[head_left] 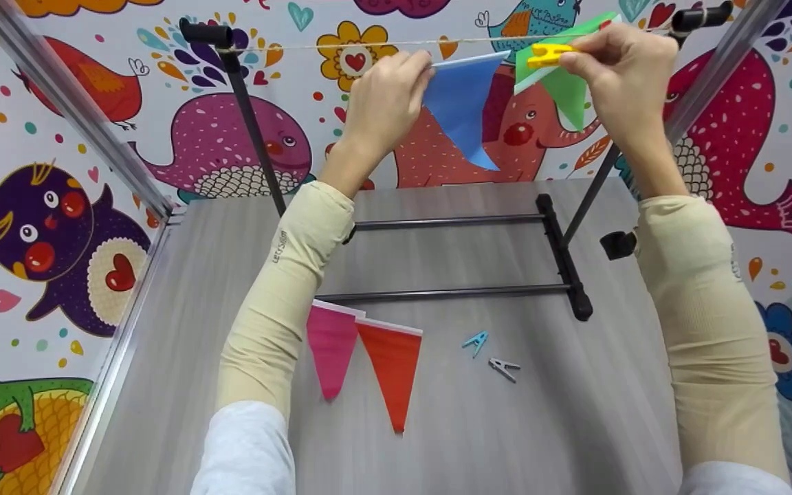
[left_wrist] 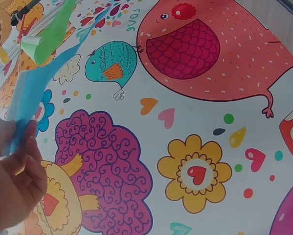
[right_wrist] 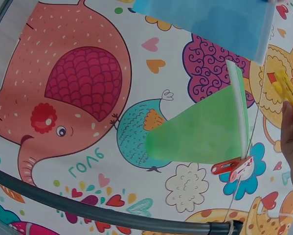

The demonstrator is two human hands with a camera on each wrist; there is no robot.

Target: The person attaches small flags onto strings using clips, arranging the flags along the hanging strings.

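My left hand [head_left: 389, 96] pinches the upper left corner of a blue pennant [head_left: 463, 103], which hangs just below the string [head_left: 300, 47]. In my right hand [head_left: 626, 82] a yellow clothespin [head_left: 548, 55] is pinched, its tip toward the blue pennant. Between the hands a green pennant [right_wrist: 205, 125] hangs on the string, its white top edge slanting. A red clothespin [right_wrist: 233, 168] clips one end of the green pennant to the string. The left wrist view shows my left thumb and fingers on the blue pennant [left_wrist: 31, 93].
On the grey table [head_left: 471, 440] lie a pink pennant [head_left: 331, 350], an orange-red pennant [head_left: 392, 364], a light-blue clothespin [head_left: 476, 343] and a grey clothespin [head_left: 504, 369]. The black stand [head_left: 564, 261] holds the string between two posts. A patterned wall [head_left: 231, 137] rises behind.
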